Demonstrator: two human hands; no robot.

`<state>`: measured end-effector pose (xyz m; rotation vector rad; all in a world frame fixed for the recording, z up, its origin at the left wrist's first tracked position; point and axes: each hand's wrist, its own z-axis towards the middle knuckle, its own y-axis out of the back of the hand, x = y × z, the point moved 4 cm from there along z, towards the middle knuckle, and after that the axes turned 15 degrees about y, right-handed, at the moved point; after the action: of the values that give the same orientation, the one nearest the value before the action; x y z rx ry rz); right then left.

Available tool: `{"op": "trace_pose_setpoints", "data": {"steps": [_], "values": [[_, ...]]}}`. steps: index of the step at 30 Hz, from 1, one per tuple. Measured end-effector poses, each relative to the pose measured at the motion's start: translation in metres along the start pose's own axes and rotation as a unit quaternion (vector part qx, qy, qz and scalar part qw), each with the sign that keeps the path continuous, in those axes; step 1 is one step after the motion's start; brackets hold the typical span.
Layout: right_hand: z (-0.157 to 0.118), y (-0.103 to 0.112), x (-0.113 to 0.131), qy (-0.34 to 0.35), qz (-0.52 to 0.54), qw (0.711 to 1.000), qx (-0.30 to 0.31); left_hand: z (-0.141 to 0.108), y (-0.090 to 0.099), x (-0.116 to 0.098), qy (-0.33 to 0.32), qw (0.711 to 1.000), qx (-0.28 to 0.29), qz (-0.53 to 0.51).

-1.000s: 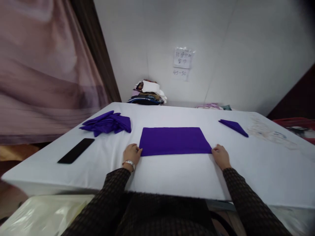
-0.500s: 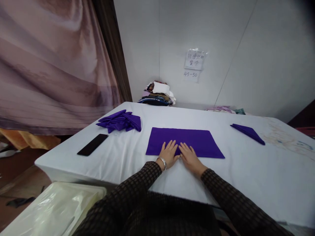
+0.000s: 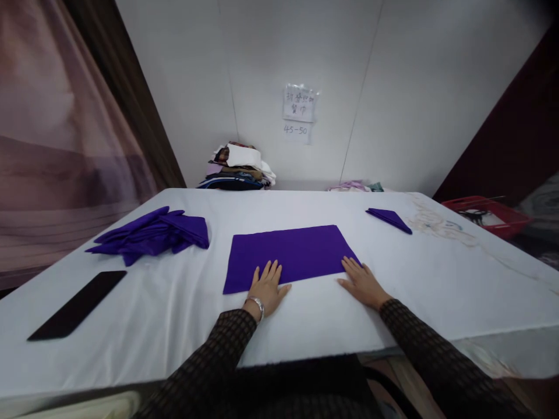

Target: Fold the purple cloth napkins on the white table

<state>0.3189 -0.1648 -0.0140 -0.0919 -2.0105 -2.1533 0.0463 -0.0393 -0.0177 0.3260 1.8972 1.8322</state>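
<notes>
A purple cloth napkin (image 3: 288, 250) lies flat on the white-covered table, folded into a rectangle. My left hand (image 3: 267, 288) rests open on its near edge, left of the middle, with fingers spread on the fabric. At the near right corner my right hand (image 3: 361, 282) lies open, its fingertips touching the cloth. A silvery bracelet (image 3: 257, 307) circles my left wrist. Farther right sits a small folded purple napkin (image 3: 390, 219), narrow and pointed. On the left is a loose heap of purple napkins (image 3: 155, 233).
A flat black panel (image 3: 78, 305) lies at the table's left. Stacked fabrics (image 3: 238, 169) stand by the wall beneath a handwritten sign (image 3: 299, 103). Beyond the right edge is a red basket (image 3: 489, 214). The white tablecloth (image 3: 301, 326) reaches the front edge near my body.
My hands have moved apart along the napkin's near edge, the right one sliding to the right corner. My view has turned rightward, bringing the red basket into sight.
</notes>
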Motion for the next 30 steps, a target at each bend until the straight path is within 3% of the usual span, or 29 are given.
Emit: {"op": "trace_pose_setpoints", "data": {"steps": [3,6,9,13,16,19,26,30], "values": [[-0.015,0.006,-0.018,-0.056,-0.019,0.998,0.001,0.0,0.0,0.0,0.0,1.0,-0.001,0.001],[-0.007,0.013,-0.006,-0.071,-0.037,0.997,-0.022,-0.001,0.002,-0.001,0.002,1.0,-0.002,0.004],[0.024,0.014,0.041,-0.006,-0.012,0.999,-0.038,-0.001,0.004,-0.001,0.004,1.0,-0.003,0.007],[0.073,0.0,0.122,0.131,0.069,0.989,0.01,-0.001,0.004,-0.002,0.006,1.0,0.01,0.021],[0.093,-0.011,0.151,0.179,0.099,0.978,0.032,-0.001,0.004,-0.002,0.005,0.999,0.022,0.034],[0.086,-0.015,0.131,0.16,0.086,0.983,0.033,-0.002,0.004,-0.002,0.009,1.0,0.017,0.022],[0.013,0.0,0.001,-0.066,-0.02,0.998,0.006,-0.003,0.003,-0.001,0.01,1.0,0.016,0.001],[-0.004,-0.005,-0.02,-0.075,-0.062,0.995,0.005,-0.004,0.002,-0.001,0.01,1.0,0.014,0.002]]}}
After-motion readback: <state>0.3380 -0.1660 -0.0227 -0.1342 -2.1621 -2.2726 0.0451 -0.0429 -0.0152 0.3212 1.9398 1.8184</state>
